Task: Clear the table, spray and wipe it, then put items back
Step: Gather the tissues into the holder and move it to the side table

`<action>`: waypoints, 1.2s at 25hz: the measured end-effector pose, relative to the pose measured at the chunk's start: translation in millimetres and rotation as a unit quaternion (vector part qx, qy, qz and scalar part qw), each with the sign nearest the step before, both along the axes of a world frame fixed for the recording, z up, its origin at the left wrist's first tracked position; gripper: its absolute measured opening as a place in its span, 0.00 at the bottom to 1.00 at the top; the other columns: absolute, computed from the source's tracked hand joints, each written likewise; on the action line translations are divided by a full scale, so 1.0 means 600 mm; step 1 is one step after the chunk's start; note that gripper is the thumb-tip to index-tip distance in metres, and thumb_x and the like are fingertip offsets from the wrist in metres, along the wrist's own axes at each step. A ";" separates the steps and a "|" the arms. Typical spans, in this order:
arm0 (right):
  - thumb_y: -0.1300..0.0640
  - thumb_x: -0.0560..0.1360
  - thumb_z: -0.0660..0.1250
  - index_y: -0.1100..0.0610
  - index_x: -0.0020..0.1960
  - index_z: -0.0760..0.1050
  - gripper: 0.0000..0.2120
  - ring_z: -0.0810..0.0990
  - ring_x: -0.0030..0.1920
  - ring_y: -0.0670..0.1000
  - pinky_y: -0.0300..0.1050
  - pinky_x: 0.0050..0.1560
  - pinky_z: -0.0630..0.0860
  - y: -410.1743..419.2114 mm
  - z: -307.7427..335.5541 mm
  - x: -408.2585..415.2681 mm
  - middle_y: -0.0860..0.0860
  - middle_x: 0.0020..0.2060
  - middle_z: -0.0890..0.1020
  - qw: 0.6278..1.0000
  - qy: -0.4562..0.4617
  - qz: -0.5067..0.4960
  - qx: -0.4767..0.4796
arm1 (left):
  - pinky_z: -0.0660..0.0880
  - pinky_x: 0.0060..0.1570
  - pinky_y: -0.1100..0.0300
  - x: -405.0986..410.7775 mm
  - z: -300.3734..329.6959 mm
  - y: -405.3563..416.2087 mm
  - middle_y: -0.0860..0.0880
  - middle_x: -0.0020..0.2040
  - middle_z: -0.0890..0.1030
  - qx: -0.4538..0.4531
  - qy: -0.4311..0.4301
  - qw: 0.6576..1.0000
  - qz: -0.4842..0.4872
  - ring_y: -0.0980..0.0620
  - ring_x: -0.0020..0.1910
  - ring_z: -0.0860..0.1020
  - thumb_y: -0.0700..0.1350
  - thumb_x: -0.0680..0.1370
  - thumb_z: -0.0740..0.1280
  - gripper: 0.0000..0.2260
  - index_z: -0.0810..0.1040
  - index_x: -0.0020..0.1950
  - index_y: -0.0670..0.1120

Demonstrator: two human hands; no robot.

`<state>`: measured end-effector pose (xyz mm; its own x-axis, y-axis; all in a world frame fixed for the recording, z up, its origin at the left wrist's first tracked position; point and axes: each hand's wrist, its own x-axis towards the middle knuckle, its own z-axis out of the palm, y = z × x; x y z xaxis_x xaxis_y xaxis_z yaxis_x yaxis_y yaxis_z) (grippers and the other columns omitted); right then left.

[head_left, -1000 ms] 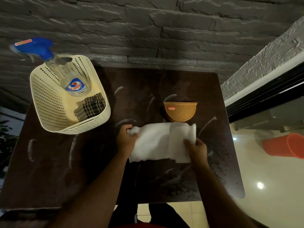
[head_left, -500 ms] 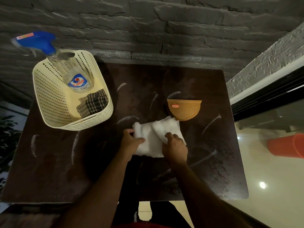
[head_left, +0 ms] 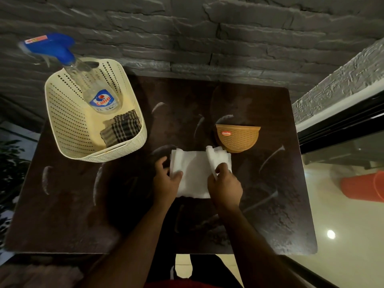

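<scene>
- Dark, mottled table (head_left: 270, 215) against a grey stone wall (head_left: 207, 38), streaked with pale arcs, probably wipe marks or spray residue.
- White cloth (head_left: 194, 173) near the middle of the table, lying flat, right edge turned up and over; likely being folded before going back among the items.
- Left hand (head_left: 166, 181) at the cloth's left edge, thumb on top and fingers beside or under the edge, seemingly pinning it for the fold.
- Right hand (head_left: 225, 187) pinching the raised right flap, fingers curled around the fabric.
- Tan half-round basket (head_left: 238, 138) just beyond the cloth, close to the folded corner; small red label with white lettering, not legible.
- Cream perforated basket (head_left: 68, 129) well to the left on the table, holding the cleaning kit together.
- Spray bottle (head_left: 83, 84) leaning inside it, blue trigger head poking over the rim; label reading "Colin"; small sticker on the head too blurred to read.
- Checked cloth (head_left: 122, 127) folded in the basket's near corner, beside the bottle.
- Orange bucket (head_left: 365, 187) on the floor, off to the right.
- Wiping apparently done; putting-back stage under way.
</scene>
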<state>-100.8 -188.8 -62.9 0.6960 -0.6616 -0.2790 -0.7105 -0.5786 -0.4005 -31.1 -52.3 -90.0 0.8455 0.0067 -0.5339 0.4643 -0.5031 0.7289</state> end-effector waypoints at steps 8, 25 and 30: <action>0.54 0.74 0.68 0.48 0.43 0.72 0.05 0.80 0.36 0.46 0.51 0.37 0.81 -0.076 0.096 -0.037 0.44 0.35 0.78 0.974 -0.172 -0.148 0.008 | 0.74 0.60 0.55 0.022 -0.013 0.014 0.45 0.62 0.79 0.009 -0.091 0.990 -0.107 0.45 0.62 0.77 0.36 0.76 0.69 0.16 0.78 0.63 0.46; 0.52 0.77 0.61 0.54 0.60 0.75 0.13 0.81 0.45 0.57 0.46 0.40 0.76 0.047 -0.031 0.014 0.53 0.50 0.81 0.985 0.035 0.164 -0.025 | 0.69 0.64 0.57 0.019 -0.025 0.038 0.44 0.69 0.74 0.078 -0.109 0.974 -0.182 0.46 0.67 0.73 0.44 0.73 0.74 0.29 0.70 0.73 0.46; 0.54 0.77 0.60 0.56 0.56 0.76 0.11 0.80 0.40 0.55 0.41 0.35 0.68 0.061 -0.040 0.016 0.53 0.45 0.79 0.982 0.027 0.187 -0.031 | 0.68 0.65 0.57 0.017 -0.024 0.038 0.44 0.71 0.73 0.081 -0.109 0.969 -0.207 0.46 0.69 0.72 0.43 0.72 0.75 0.32 0.68 0.74 0.46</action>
